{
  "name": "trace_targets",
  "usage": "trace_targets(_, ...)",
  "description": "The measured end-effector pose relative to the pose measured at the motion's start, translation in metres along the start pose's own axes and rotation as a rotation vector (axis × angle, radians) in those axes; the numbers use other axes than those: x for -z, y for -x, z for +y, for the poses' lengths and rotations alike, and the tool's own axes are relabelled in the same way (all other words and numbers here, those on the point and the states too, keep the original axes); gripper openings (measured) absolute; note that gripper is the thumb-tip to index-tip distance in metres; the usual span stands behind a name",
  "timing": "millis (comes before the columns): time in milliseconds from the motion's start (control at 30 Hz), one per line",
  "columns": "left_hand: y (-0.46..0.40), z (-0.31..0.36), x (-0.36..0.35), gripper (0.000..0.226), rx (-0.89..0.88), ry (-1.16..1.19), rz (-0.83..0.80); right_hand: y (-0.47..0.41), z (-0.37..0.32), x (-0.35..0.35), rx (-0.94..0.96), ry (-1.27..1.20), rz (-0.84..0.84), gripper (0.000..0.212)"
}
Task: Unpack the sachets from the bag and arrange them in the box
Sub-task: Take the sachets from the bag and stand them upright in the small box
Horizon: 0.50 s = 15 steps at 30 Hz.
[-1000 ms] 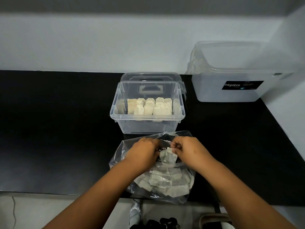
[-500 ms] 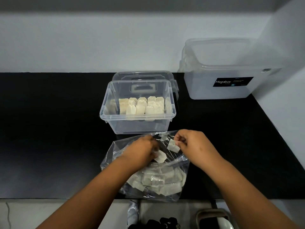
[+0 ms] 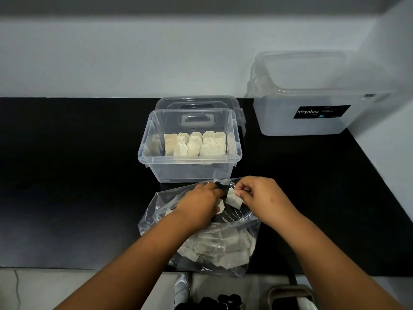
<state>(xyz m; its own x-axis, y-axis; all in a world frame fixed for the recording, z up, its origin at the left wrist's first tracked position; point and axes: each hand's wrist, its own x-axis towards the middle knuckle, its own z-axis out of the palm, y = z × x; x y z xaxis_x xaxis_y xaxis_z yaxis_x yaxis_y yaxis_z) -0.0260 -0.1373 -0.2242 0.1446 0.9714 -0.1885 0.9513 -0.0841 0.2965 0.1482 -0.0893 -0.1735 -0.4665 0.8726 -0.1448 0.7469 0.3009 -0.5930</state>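
On the black counter [image 3: 67, 175] a clear plastic bag [image 3: 156, 211] lies at the near edge, its mouth toward the wall, with a heap of pale sachets [image 3: 219, 247] showing through its lower half. The person's left hand [image 3: 199, 204] is inside the bag's mouth, fingers curled around one sachet [image 3: 220, 206] whose corner sticks out past the knuckles. Just to its right, the right hand [image 3: 261, 195] pinches another sachet [image 3: 233, 198] between thumb and fingertips, holding it above the bag opening. Behind the hands stands the open clear box [image 3: 190, 173], with rows of sachets [image 3: 194, 144] upright against its back wall; its lid [image 3: 199, 102] lies behind it. Farther right, by the wall, sits a bigger frosted container [image 3: 299, 126] with a dark label reading Megabox.
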Motion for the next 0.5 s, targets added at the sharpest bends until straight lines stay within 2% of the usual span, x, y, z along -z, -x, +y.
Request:
trace_targets(267,-0.002,0.004,0.01,0.017,0.068,0.041,0.031,-0.001,-0.007,0.006,0.032,-0.02,-0.004,0.006)
trace_targets(367,0.004,0.001,0.024,0.007,0.044,0.164,0.027,0.001,-0.016,0.019,0.067,-0.027,-0.022,0.006)
trace_targets(500,0.02,-0.003,0.065,0.005,0.052,0.304,0.017,0.002,-0.036,0.047,0.117,-0.124,-0.075,0.005)
